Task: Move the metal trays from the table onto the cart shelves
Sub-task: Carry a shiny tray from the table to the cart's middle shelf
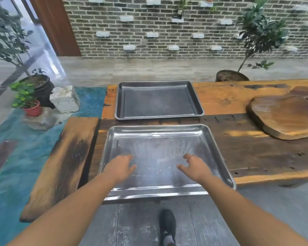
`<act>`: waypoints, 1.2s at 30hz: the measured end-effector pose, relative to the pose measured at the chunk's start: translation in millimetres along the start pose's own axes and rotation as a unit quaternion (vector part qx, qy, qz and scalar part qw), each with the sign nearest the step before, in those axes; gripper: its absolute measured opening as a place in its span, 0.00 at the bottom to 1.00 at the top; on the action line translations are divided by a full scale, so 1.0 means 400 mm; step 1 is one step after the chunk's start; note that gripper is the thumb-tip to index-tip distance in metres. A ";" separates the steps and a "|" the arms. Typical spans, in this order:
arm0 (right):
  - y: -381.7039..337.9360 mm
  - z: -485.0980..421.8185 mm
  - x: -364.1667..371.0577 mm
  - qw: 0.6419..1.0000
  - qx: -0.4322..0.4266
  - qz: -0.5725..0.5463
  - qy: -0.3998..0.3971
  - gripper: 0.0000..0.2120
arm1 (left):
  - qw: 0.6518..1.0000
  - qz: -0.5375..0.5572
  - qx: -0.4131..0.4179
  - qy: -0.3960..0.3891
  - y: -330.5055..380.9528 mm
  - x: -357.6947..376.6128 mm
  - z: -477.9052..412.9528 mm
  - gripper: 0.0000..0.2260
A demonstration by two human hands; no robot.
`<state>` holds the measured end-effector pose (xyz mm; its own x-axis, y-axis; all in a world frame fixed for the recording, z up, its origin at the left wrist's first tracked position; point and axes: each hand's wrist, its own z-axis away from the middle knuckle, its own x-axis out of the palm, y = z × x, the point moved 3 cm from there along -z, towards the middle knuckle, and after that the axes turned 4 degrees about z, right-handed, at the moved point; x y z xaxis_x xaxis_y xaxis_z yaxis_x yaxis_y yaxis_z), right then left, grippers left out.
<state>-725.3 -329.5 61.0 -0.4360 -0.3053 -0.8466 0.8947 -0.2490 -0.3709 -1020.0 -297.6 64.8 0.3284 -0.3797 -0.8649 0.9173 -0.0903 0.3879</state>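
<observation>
Left hand (121,167): above shiny tray (158,139), fingers relaxed, holding nothing | Right hand (194,168): above same tray, fingers loosely spread, holding nothing; contact with tray floor cannot be told | Shiny tray: on table (256,153), at its near edge | Dark tray (158,102): on table just behind, apart | Wooden slab (284,114): on table, right.

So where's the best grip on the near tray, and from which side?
Grip the near tray by the raised rim on its left and right edges, one hand each, coming from the near side. It lies flat and wide, and its near edge seems to overhang the table, so fingers can likely hook under.
</observation>
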 end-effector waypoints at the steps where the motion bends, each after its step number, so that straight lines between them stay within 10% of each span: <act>1: 0.019 -0.034 -0.006 1.000 0.000 0.002 -0.003 0.29 | 1.000 0.004 -0.007 0.000 0.006 0.009 -0.028 0.23; 17: 0.312 -0.275 -0.039 0.993 0.108 0.047 0.024 0.24 | 0.992 0.034 -0.119 0.012 -0.085 0.085 -0.218 0.21; 25: 0.421 -0.299 -0.033 0.970 0.206 0.096 0.084 0.31 | 0.974 -0.030 -0.208 0.079 -0.297 0.045 -0.276 0.37; 36: 0.494 -0.341 0.036 0.942 0.329 -0.023 0.063 0.37 | 0.886 0.212 -0.399 0.109 -0.414 0.155 -0.264 0.43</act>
<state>-541.7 -257.7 -76.6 -0.4215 -0.1792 -0.8890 0.6026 -0.7879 -0.1269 -1127.5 -208.8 -86.7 0.6373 -0.0295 -0.7701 0.5403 0.7296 0.4192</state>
